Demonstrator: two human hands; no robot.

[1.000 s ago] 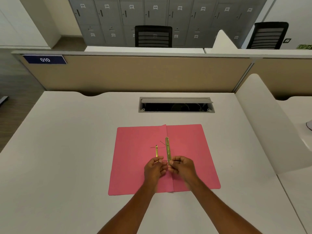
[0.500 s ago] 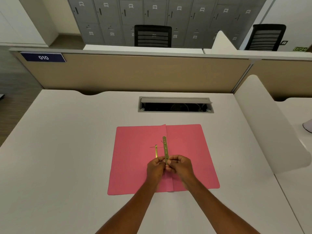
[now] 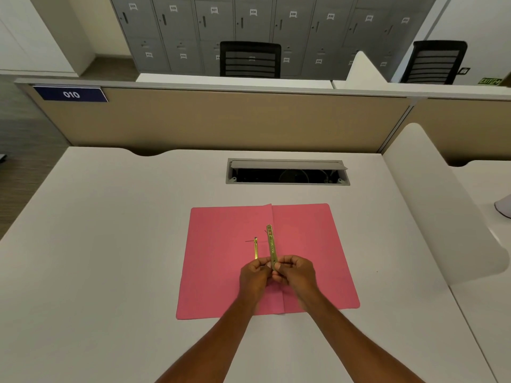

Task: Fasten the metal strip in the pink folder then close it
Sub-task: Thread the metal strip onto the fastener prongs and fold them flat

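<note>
An open pink folder [image 3: 226, 272] lies flat on the white desk, its centre crease running away from me. Over the crease I hold a flat gold metal strip [image 3: 271, 244] upright by its lower end. My right hand [image 3: 297, 270] pinches that end, and my left hand [image 3: 255, 275] closes against it from the left. A thinner gold prong [image 3: 256, 248] rises from the folder just left of the strip, above my left fingers. The strip's bottom end is hidden between my fingers.
The white desk [image 3: 110, 244] carries an open cable hatch [image 3: 287, 172] behind the folder. A white curved divider [image 3: 442, 217] stands along the right side, a tan partition [image 3: 221, 120] along the back. Beyond are black chairs and grey lockers.
My two hands have drawn together on the strip's lower end. The strip has shifted slightly left, closer to the thin prong.
</note>
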